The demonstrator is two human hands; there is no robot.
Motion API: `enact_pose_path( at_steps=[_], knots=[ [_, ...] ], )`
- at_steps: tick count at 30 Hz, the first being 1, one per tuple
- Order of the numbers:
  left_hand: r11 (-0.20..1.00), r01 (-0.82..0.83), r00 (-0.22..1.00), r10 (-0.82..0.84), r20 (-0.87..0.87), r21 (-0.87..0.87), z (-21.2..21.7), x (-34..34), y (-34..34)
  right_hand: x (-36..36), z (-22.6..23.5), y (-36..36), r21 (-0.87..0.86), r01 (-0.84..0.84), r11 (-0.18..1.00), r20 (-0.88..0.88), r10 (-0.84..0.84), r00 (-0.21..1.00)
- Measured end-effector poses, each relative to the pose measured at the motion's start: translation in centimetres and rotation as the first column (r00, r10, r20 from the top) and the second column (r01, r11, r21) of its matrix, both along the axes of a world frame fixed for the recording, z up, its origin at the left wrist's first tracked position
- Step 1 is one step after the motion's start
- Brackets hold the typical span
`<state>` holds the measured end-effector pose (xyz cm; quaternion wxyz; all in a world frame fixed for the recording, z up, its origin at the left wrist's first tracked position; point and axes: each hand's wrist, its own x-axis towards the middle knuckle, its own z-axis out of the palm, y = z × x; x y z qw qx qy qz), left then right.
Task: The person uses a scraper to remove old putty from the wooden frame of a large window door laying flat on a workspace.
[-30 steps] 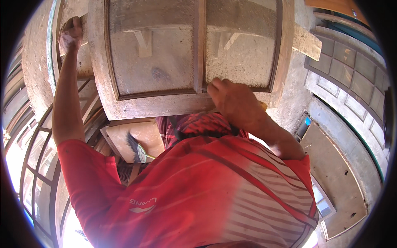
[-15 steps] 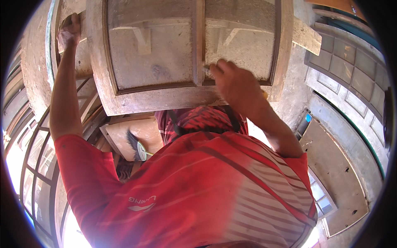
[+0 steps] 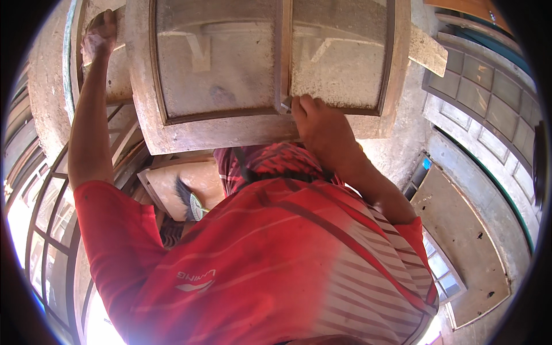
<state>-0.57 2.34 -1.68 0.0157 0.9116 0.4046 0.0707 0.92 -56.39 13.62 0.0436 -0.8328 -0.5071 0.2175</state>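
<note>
A wooden window frame (image 3: 230, 135) with a middle bar (image 3: 283, 54) and two glazed panels lies in front of me. At the lower end of that bar, my right hand (image 3: 322, 122) is closed around a small flat-bladed metal tool (image 3: 286, 103). Its blade tip meets the corner where bar and bottom rail join; its handle is hidden in my fist. My left arm stretches up the left side. There my left hand (image 3: 100, 37) is closed beside the frame, by a wooden board, and what it grips cannot be made out.
On the left stands a dark lattice frame (image 3: 49, 238). Below the window, a light board (image 3: 172, 172) has a dark-bristled brush (image 3: 187, 195) on it. Paned window frames (image 3: 486, 86) and a brown panel (image 3: 466, 241) lean along the right wall.
The window frame has shifted slightly up and right in view. My right hand has moved down along the middle bar to its lower corner. The left hand stays where it was.
</note>
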Motion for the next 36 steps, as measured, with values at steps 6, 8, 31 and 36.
enact_pose_path(
  at_steps=[6, 8, 31, 36],
  knots=[
    [0.998, 0.039, 0.999, -0.040, 0.014, 0.057, -0.2, -0.8, 1.5, 2.0, 1.4, -0.7, 0.099, 0.097, 0.990, -0.384, -0.052, 0.922],
    [0.988, 0.112, 0.977, -0.091, 0.195, -0.102, 0.9, -2.7, 3.3, 2.8, 1.4, 0.4, 0.238, 0.249, 0.939, -0.380, -0.146, 0.913],
    [0.466, 0.405, 0.913, -0.242, 0.327, -0.786, 14.1, 2.1, -35.6, 12.1, -5.0, -1.0, 0.617, 0.457, 0.641, -0.010, -0.573, 0.819],
    [0.680, 0.542, 0.840, -0.417, 0.347, -0.495, 10.5, 9.1, -29.4, 13.8, -9.3, -3.9, 0.651, 0.513, 0.559, 0.077, -0.721, 0.688]
  ],
)
